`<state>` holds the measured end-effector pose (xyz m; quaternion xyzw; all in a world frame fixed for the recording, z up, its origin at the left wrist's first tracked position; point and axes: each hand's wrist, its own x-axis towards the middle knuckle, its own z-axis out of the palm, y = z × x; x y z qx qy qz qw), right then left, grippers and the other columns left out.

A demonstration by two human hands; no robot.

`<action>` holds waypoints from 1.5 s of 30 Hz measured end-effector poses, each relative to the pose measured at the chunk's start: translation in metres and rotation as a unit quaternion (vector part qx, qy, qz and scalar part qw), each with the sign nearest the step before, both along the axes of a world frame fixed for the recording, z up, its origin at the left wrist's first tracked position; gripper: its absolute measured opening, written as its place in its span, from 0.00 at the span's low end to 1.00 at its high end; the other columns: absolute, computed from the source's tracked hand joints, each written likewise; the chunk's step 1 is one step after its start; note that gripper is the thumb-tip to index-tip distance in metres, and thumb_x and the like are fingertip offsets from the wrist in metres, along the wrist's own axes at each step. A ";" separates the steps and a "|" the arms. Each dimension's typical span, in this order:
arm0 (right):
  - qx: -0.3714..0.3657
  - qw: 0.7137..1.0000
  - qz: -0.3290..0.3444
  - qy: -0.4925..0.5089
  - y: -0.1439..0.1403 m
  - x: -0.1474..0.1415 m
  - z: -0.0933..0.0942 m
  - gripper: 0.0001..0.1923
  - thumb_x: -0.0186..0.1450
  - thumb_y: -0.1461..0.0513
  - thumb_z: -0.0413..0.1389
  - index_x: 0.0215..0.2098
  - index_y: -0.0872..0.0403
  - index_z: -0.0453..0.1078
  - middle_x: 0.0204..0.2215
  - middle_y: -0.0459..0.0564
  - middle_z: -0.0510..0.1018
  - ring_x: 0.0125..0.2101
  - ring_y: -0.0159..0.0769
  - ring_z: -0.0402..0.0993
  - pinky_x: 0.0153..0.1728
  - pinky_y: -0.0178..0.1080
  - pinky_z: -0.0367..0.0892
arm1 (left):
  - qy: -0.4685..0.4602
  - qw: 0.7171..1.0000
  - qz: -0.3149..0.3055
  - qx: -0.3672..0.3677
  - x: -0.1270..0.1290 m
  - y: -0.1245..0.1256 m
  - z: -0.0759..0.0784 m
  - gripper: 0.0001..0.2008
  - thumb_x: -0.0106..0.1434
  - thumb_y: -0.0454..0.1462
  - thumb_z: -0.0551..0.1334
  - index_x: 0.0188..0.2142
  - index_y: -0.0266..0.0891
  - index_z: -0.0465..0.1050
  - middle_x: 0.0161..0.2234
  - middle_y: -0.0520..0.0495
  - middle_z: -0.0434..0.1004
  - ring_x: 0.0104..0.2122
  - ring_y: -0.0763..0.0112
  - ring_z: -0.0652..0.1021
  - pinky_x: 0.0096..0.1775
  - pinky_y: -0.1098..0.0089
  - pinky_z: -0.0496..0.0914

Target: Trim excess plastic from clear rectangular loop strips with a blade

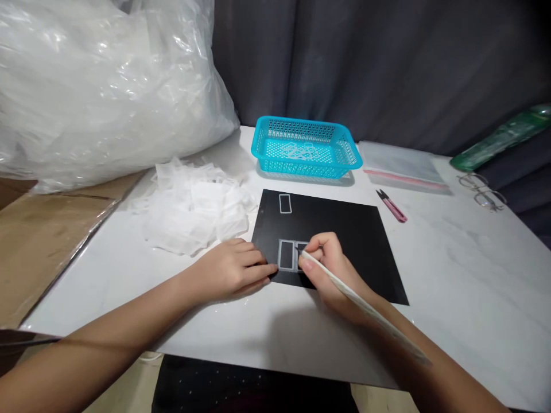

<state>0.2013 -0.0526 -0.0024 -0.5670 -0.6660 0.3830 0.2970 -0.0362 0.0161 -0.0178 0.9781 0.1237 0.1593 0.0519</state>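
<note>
My right hand (329,267) pinches a slim pen-like tool (344,287) with a dark pointed tip and a long whitish shaft that runs back over the wrist. Its tip meets a thin translucent white piece with rectangular frames (294,258), lying on a black sheet (357,235). Part of that piece is hidden under my right fingers. My left hand (241,267) rests flat with fingers stretched out, the index fingertip at the piece's lower left corner. A single white rectangular frame (280,204) lies higher up on the black sheet.
A pile of translucent white pieces (198,209) lies left of the sheet, below a large stuffed plastic bag (107,92). Behind stands a blue basket (306,171) with small white pieces inside. Pink thread snips (391,206), a zip bag (402,163), eyeglasses (488,198) and a green bottle (503,137) are rightward.
</note>
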 end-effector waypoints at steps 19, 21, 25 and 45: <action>0.099 0.988 0.070 -0.093 0.006 -0.007 -0.010 0.05 0.60 0.66 0.55 0.27 0.52 0.71 0.23 0.44 0.75 0.23 0.30 0.70 0.27 0.32 0.62 | -0.009 0.999 0.005 0.047 0.007 0.000 -0.003 0.12 0.69 0.40 0.55 0.43 0.39 0.75 0.27 0.48 0.70 0.27 0.69 0.70 0.30 0.67 0.63; 0.102 0.987 0.072 -0.099 0.004 -0.009 -0.010 0.05 0.60 0.67 0.54 0.28 0.52 0.70 0.22 0.44 0.74 0.23 0.29 0.69 0.26 0.32 0.62 | -0.010 0.999 0.004 0.047 0.007 0.000 -0.003 0.12 0.69 0.40 0.54 0.42 0.39 0.75 0.26 0.49 0.69 0.27 0.69 0.70 0.30 0.67 0.63; 0.125 0.982 0.077 -0.118 0.001 -0.010 -0.011 0.06 0.61 0.68 0.53 0.29 0.53 0.69 0.23 0.44 0.73 0.23 0.29 0.68 0.27 0.32 0.62 | -0.001 0.999 0.002 0.053 0.007 -0.001 -0.003 0.12 0.69 0.40 0.54 0.42 0.38 0.75 0.26 0.48 0.70 0.27 0.68 0.70 0.30 0.67 0.63; 0.254 0.948 0.019 -0.189 -0.004 -0.010 -0.010 0.13 0.64 0.71 0.47 0.25 0.50 0.62 0.29 0.50 0.75 0.40 0.45 0.73 0.47 0.50 0.66 | 0.024 0.999 0.021 0.030 0.011 -0.006 -0.003 0.12 0.63 0.35 0.56 0.43 0.38 0.75 0.27 0.49 0.72 0.27 0.67 0.71 0.31 0.65 0.61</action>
